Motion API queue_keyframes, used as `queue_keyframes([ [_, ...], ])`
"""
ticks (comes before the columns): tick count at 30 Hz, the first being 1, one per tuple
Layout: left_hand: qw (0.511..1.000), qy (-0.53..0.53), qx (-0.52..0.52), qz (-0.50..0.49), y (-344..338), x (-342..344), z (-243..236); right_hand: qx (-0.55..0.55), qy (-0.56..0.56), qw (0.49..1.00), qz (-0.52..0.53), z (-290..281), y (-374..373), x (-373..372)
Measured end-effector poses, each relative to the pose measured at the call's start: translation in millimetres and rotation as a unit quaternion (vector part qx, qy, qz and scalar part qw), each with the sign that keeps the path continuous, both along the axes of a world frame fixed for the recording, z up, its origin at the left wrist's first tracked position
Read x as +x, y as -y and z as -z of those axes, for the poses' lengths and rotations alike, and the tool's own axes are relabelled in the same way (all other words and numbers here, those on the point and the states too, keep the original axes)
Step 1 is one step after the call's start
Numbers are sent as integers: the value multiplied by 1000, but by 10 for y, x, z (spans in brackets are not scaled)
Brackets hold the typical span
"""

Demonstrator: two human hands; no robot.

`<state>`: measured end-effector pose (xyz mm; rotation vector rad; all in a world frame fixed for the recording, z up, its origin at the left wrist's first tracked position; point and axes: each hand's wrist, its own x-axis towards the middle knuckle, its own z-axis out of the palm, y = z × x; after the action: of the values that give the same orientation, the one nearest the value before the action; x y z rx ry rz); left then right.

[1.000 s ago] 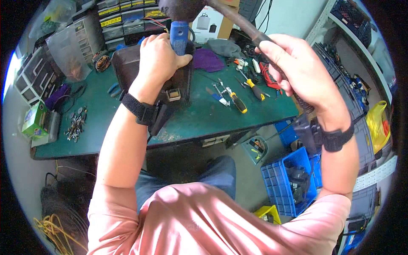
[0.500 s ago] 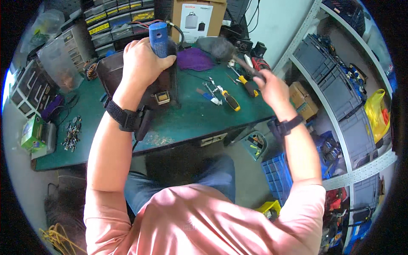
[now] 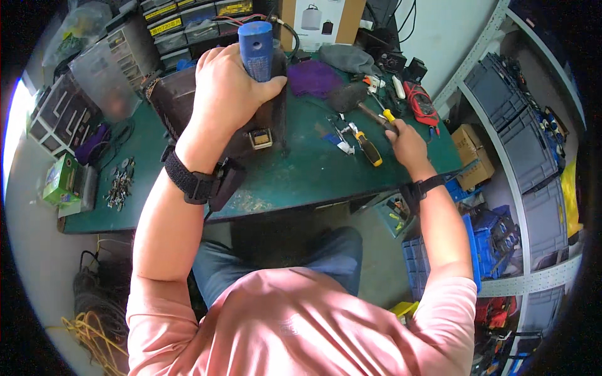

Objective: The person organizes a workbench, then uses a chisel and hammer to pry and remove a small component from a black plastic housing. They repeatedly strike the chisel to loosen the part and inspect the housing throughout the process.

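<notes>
My left hand [image 3: 229,94] grips an upright blue textured object [image 3: 256,47] with a hole in its side, over a dark rectangular tray [image 3: 172,94] on the green bench [image 3: 251,200]. A small square metal-framed part [image 3: 260,138] lies below that hand. My right hand [image 3: 407,141] is closed on the handle of a dark-headed mallet [image 3: 348,97], low over the bench's right side. Beside the mallet are a yellow screwdriver [image 3: 388,114], a yellow-and-black screwdriver [image 3: 370,150] and other small tools.
Small drawer units [image 3: 188,25] and a cardboard box [image 3: 342,22] line the back, with a red meter [image 3: 421,100] at right. Loose metal parts [image 3: 119,185] and a green box [image 3: 61,182] lie left. Shelves with grey crates [image 3: 530,156] stand right; blue crates [image 3: 489,244] sit below.
My right hand has brought the mallet down from above the blue object to the bench on the right. My left hand still grips the blue object.
</notes>
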<state>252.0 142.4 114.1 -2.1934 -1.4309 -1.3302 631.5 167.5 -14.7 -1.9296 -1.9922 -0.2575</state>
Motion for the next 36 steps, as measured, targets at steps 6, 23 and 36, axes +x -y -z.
queue_keyframes([
  [6, 996, 73, -41, 21, 69, 49, -69, 51, 94, 993, -58, -296, 61, -124],
  [23, 971, 233, -49, 25, 1158, -805, -466, -97, -486, 776, -390, -771, 227, -2156],
  [36, 900, 387, -200, 4, 1653, -1154, 98, -16, -402, 854, -331, -559, 574, -2076],
])
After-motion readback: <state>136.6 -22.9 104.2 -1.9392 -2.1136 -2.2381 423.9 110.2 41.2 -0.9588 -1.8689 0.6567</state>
